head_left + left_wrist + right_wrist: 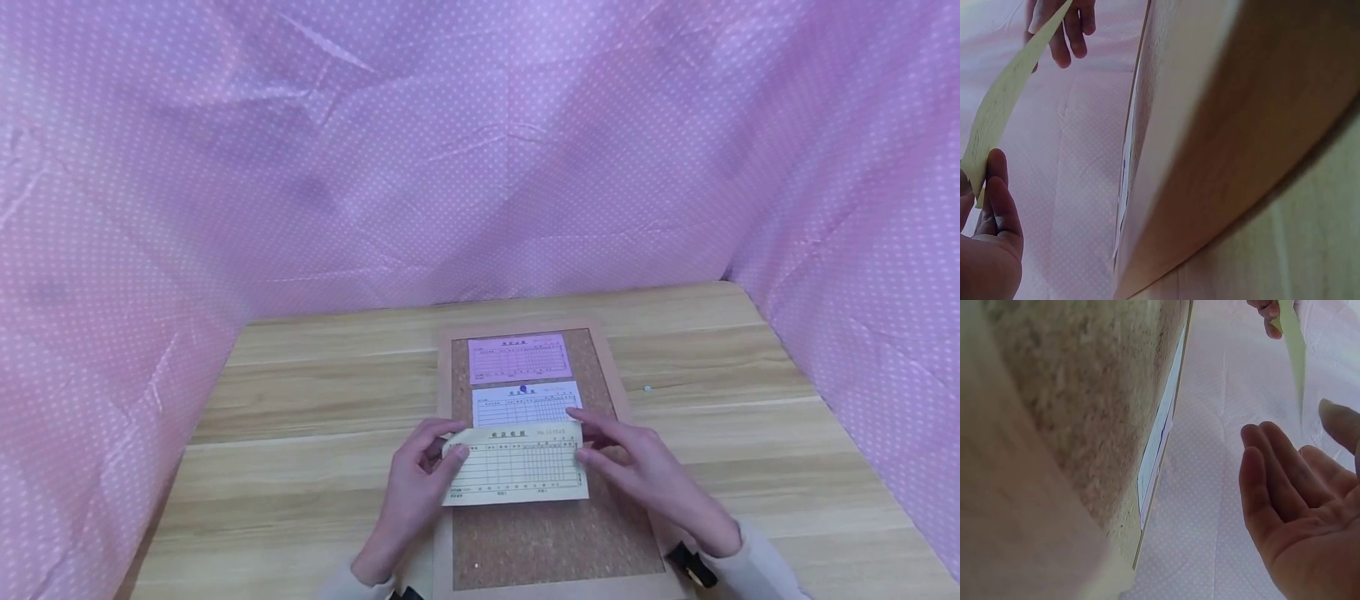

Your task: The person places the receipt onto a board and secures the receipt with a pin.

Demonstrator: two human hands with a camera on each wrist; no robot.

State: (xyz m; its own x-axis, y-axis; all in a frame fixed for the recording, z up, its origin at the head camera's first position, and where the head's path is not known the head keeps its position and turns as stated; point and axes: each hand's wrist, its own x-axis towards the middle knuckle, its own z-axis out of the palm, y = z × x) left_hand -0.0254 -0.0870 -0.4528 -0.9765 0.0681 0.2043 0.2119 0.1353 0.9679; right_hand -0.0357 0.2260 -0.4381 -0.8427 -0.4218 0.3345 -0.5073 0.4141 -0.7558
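Observation:
A pale yellow receipt slip with a printed grid is held up above the corkboard. My left hand pinches its left edge, thumb in front and fingers behind. Around the slip's right edge is my right hand, its thumb and fingers spread apart; in the right wrist view, this right hand shows a gap between thumb and fingers. A white receipt slip lies on the board, its lower part hidden behind the yellow one. Near its top edge is a blue pushpin. Above lies a pink receipt slip.
The corkboard's wooden frame rests on a wood-grain table. To the right of the board lies a tiny pale-blue object. Pink dotted cloth hangs behind the table and at both sides.

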